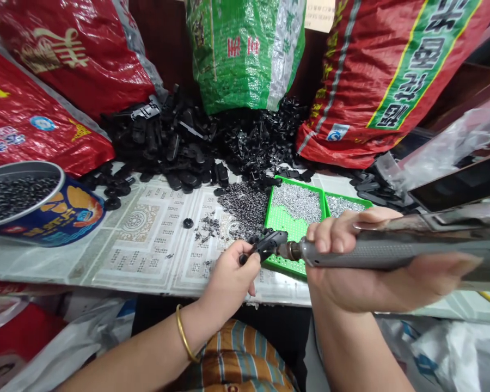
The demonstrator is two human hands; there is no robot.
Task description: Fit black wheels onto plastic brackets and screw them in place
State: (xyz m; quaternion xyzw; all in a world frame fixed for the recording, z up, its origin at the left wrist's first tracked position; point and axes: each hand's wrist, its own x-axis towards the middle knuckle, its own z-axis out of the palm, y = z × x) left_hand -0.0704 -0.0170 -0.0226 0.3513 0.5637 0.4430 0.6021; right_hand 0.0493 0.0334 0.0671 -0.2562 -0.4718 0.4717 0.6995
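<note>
My left hand [232,275] pinches a small black plastic part [271,243] over the front of the table. Wrapped in my right hand [351,272] is a grey electric screwdriver [367,250], held level with its tip pointing left. The screwdriver's tip meets the right end of the black part; the screw itself is too small to make out. Just behind both hands sits a green perforated tray [283,223] with silver screws [298,198] heaped in its far portion. Left of the tray lies a pile of tiny dark pieces [245,209].
Black plastic parts [171,141] are heaped along the back, below a green sack [245,60] and red sacks [363,81]. A blue tub [73,212] of small dark pieces stands at left. A dark flat-screened device [461,182] is at right. A black disc [188,222] lies on the patterned tablecloth [155,250].
</note>
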